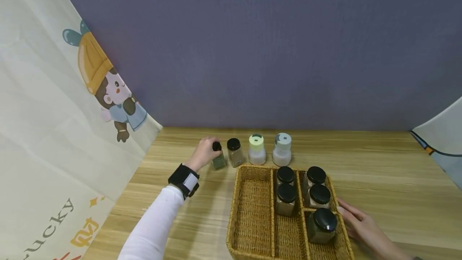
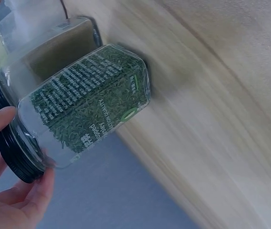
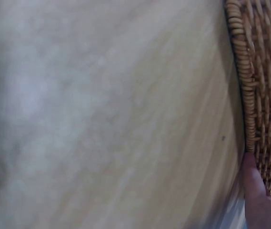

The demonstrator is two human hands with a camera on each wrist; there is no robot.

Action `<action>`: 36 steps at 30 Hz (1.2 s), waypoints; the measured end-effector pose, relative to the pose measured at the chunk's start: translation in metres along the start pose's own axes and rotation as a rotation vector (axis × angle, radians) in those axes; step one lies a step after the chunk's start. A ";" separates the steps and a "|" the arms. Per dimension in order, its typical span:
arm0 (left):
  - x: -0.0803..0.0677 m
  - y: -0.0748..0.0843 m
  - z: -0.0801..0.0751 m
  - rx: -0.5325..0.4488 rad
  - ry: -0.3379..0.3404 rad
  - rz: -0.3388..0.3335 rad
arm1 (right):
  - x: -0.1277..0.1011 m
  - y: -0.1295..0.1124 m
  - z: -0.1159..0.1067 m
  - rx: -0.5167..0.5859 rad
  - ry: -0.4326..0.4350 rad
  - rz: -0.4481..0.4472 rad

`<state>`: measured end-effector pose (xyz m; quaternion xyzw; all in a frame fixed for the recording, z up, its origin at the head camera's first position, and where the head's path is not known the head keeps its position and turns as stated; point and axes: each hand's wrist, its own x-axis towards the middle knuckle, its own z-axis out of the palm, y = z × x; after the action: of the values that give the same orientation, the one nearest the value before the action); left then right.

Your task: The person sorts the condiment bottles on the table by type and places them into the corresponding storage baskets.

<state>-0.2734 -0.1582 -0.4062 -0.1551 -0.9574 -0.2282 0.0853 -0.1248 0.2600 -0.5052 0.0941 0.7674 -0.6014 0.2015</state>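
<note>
My left hand [image 1: 205, 152] grips the black cap of a small glass jar of green dried herbs [image 1: 218, 159] at the left end of a row on the wooden table. The left wrist view shows that herb jar [image 2: 87, 109] standing on the wood, fingers [image 2: 11, 191] curled round its cap. A second jar with brownish spice [image 1: 235, 153] stands right beside it. My right hand [image 1: 361, 224] rests with straight fingers against the right side of a wicker basket [image 1: 252, 208]. In the right wrist view a fingertip [image 3: 254, 186] touches the basket wall [image 3: 259, 86].
Two white shakers, one with a pale green cap [image 1: 257, 150] and one with a grey cap [image 1: 282, 149], stand behind the basket. Several black-lidded jars [image 1: 317, 196] fill its middle and right compartments. A cartoon-print cloth [image 1: 54, 131] hangs at the left; a purple wall lies behind.
</note>
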 end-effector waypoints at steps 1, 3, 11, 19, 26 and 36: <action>0.000 0.001 -0.001 -0.002 -0.002 0.000 | 0.000 0.000 0.000 0.005 0.001 -0.002; 0.000 0.003 -0.002 -0.006 -0.005 -0.003 | 0.000 0.001 0.000 0.009 0.003 -0.006; 0.002 0.013 -0.010 -0.004 0.003 0.032 | 0.001 0.002 0.000 0.027 0.009 -0.028; 0.002 0.026 -0.018 0.020 0.003 0.079 | 0.001 0.003 0.000 0.019 0.000 -0.020; -0.001 0.038 -0.027 0.017 -0.007 0.082 | 0.002 0.003 0.000 0.020 0.008 -0.014; -0.007 0.052 -0.039 0.021 0.006 0.132 | 0.002 0.003 0.000 0.034 0.011 -0.022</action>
<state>-0.2456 -0.1339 -0.3517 -0.2162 -0.9472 -0.2123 0.1048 -0.1250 0.2607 -0.5087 0.0927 0.7591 -0.6160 0.1889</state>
